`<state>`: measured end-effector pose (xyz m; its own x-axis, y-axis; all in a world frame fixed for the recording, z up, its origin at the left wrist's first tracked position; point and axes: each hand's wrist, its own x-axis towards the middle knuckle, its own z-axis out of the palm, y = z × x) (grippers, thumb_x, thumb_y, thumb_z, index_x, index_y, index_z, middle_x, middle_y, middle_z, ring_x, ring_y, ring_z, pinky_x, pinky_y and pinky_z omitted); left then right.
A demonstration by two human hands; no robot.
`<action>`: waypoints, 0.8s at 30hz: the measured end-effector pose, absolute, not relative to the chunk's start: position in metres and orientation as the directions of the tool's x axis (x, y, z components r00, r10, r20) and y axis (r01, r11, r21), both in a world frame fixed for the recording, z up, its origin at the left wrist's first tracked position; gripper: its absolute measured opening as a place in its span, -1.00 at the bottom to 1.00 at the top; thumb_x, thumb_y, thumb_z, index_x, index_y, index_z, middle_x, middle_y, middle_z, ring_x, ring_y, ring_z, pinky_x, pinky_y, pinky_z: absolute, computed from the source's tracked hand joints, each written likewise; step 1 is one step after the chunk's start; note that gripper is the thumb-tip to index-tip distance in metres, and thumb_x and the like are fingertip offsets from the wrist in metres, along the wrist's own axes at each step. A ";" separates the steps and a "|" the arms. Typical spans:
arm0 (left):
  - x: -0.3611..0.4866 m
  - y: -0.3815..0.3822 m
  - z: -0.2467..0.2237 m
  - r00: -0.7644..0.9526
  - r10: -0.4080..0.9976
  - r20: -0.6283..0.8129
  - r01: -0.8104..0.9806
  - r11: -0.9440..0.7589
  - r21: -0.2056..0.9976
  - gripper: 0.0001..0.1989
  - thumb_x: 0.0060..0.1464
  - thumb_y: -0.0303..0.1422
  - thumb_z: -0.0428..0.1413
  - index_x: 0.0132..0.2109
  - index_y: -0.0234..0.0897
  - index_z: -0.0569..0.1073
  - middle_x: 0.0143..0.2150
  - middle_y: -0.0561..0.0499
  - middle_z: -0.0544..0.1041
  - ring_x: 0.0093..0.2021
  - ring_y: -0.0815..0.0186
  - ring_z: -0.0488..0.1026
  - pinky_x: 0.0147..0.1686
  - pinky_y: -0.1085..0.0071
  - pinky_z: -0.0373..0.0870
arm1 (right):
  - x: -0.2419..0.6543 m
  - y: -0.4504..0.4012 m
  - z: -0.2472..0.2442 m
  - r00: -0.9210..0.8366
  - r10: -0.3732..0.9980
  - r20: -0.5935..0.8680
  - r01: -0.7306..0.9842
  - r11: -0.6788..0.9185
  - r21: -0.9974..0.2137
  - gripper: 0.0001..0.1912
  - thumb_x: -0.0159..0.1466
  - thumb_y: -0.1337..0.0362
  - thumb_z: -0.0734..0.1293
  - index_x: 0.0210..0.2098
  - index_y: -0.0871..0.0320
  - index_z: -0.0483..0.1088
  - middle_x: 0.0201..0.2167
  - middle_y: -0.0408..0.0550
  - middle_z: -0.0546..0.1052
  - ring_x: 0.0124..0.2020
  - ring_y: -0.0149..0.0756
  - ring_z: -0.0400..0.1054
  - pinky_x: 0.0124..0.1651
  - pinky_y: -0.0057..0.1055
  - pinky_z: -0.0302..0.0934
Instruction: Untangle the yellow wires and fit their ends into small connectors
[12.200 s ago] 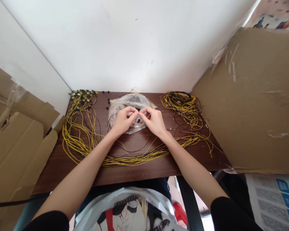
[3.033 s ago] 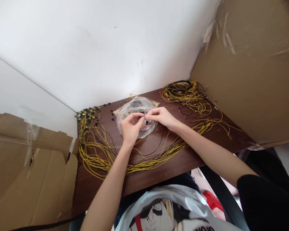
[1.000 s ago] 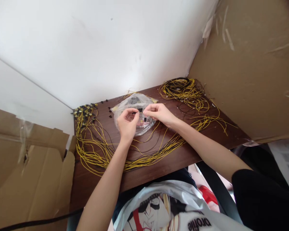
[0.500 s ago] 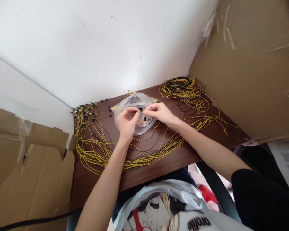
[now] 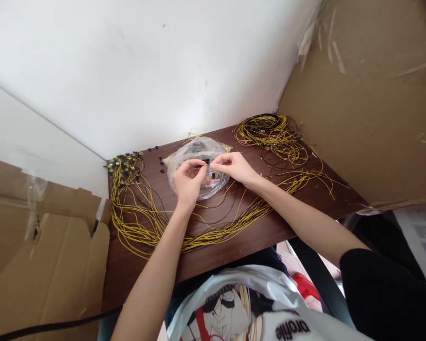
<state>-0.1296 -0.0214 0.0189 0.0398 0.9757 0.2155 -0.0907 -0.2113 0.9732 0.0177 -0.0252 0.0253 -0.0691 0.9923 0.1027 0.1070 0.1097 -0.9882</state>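
Over a clear plastic bag (image 5: 177, 158) of small parts, my left hand (image 5: 190, 180) and my right hand (image 5: 234, 166) face each other, fingertips nearly touching. Both are closed in a pinch. A thin wire runs between the fingertips, and its end there is too small to make out. Yellow and dark wires (image 5: 213, 236) sweep in a long bundle across the brown table (image 5: 234, 251), below the hands. At the bundle's left end lie several black and yellow round pieces (image 5: 128, 163).
A tangled coil of yellow and black wires (image 5: 266, 130) lies at the back right. Small black parts (image 5: 162, 165) sit left of the bag. Cardboard (image 5: 369, 104) stands on the right, more cardboard (image 5: 46, 255) on the left. A white wall (image 5: 145, 71) rises behind.
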 end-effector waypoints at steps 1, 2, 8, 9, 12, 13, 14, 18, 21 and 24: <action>-0.130 -0.021 0.019 0.041 0.976 0.216 -0.091 -0.211 0.973 -0.86 -0.16 -0.39 0.21 -0.37 -0.33 0.46 -0.42 0.04 0.47 -0.49 0.42 0.42 -0.61 0.52 0.48 | 0.018 -0.025 0.025 -0.061 0.993 0.102 0.108 0.108 -0.988 -0.81 0.01 0.22 0.38 -0.48 0.25 0.47 -0.52 -0.09 0.50 -0.51 -0.44 0.28 -0.38 -0.45 0.17; -0.130 -0.021 0.018 0.042 0.975 0.217 -0.092 -0.212 0.973 -0.86 -0.16 -0.39 0.21 -0.37 -0.33 0.46 -0.41 0.03 0.48 -0.48 0.40 0.43 -0.61 0.51 0.48 | 0.018 -0.025 0.025 -0.048 0.994 0.102 0.110 0.107 -0.988 -0.81 0.01 0.22 0.38 -0.49 0.25 0.47 -0.53 -0.09 0.50 -0.51 -0.44 0.28 -0.38 -0.45 0.17; -0.131 -0.022 0.019 0.021 0.971 0.239 -0.104 -0.236 0.966 -0.75 -0.12 -0.40 0.19 -0.21 -0.32 0.43 -0.28 -0.06 0.54 -0.37 0.33 0.51 -0.64 0.55 0.46 | 0.018 -0.023 0.023 -0.004 0.994 0.108 0.086 0.108 -0.990 -0.83 0.00 0.23 0.38 -0.51 0.25 0.44 -0.54 -0.10 0.48 -0.51 -0.45 0.27 -0.35 -0.43 0.17; -0.131 -0.022 0.019 0.017 0.970 0.243 -0.097 -0.240 0.966 -0.76 -0.12 -0.40 0.20 -0.22 -0.32 0.42 -0.27 -0.06 0.55 -0.36 0.32 0.51 -0.64 0.55 0.46 | 0.018 -0.023 0.022 -0.003 0.994 0.109 0.083 0.109 -0.991 -0.83 0.00 0.24 0.38 -0.51 0.25 0.44 -0.54 -0.10 0.48 -0.51 -0.46 0.27 -0.34 -0.43 0.17; -0.130 -0.024 0.020 0.022 0.966 0.259 -0.055 -0.257 0.965 -0.81 -0.12 -0.39 0.20 -0.29 -0.32 0.41 -0.27 -0.06 0.55 -0.36 0.31 0.52 -0.63 0.54 0.47 | 0.018 -0.023 0.022 0.003 0.994 0.111 0.079 0.111 -0.991 -0.84 -0.01 0.25 0.38 -0.53 0.25 0.44 -0.56 -0.11 0.47 -0.52 -0.46 0.26 -0.35 -0.44 0.16; -0.130 -0.025 0.019 0.024 0.964 0.266 -0.038 -0.265 0.963 -0.83 -0.11 -0.39 0.20 -0.31 -0.32 0.43 -0.27 -0.06 0.55 -0.36 0.31 0.52 -0.62 0.53 0.48 | 0.018 -0.023 0.023 0.003 0.994 0.111 0.077 0.111 -0.991 -0.85 -0.01 0.25 0.38 -0.54 0.25 0.43 -0.56 -0.11 0.46 -0.52 -0.46 0.26 -0.36 -0.44 0.16; -0.130 -0.025 0.019 0.026 0.961 0.274 -0.023 -0.273 0.962 -0.84 -0.11 -0.39 0.20 -0.31 -0.33 0.44 -0.27 -0.05 0.55 -0.36 0.31 0.52 -0.61 0.51 0.50 | 0.018 -0.023 0.023 0.002 0.994 0.110 0.077 0.110 -0.991 -0.85 -0.01 0.26 0.38 -0.54 0.25 0.43 -0.57 -0.12 0.46 -0.53 -0.47 0.25 -0.36 -0.44 0.16; -0.129 -0.026 0.016 0.033 0.954 0.297 0.027 -0.297 0.954 -0.84 -0.08 -0.37 0.19 -0.28 -0.32 0.50 -0.28 -0.04 0.56 -0.38 0.32 0.51 -0.57 0.44 0.53 | 0.018 -0.023 0.022 -0.002 0.993 0.118 0.082 0.118 -0.990 -0.86 -0.01 0.27 0.37 -0.54 0.25 0.43 -0.58 -0.13 0.45 -0.53 -0.47 0.26 -0.36 -0.45 0.16; -0.130 -0.026 0.015 0.046 0.947 0.317 0.069 -0.320 0.945 -0.81 -0.03 -0.36 0.15 -0.22 -0.31 0.50 -0.22 -0.04 0.55 -0.35 0.33 0.52 -0.54 0.45 0.54 | 0.018 -0.022 0.022 0.006 0.992 0.125 0.084 0.124 -0.989 -0.87 -0.01 0.29 0.36 -0.54 0.25 0.43 -0.56 -0.13 0.46 -0.52 -0.47 0.27 -0.35 -0.46 0.16; -0.130 -0.026 0.015 0.050 0.943 0.328 0.067 -0.330 0.941 -0.73 -0.01 -0.40 0.14 -0.11 -0.29 0.42 -0.18 -0.06 0.55 -0.31 0.31 0.52 -0.57 0.48 0.52 | 0.018 -0.022 0.022 0.010 0.992 0.129 0.090 0.128 -0.988 -0.89 -0.02 0.30 0.36 -0.55 0.25 0.43 -0.57 -0.13 0.46 -0.52 -0.47 0.27 -0.36 -0.46 0.16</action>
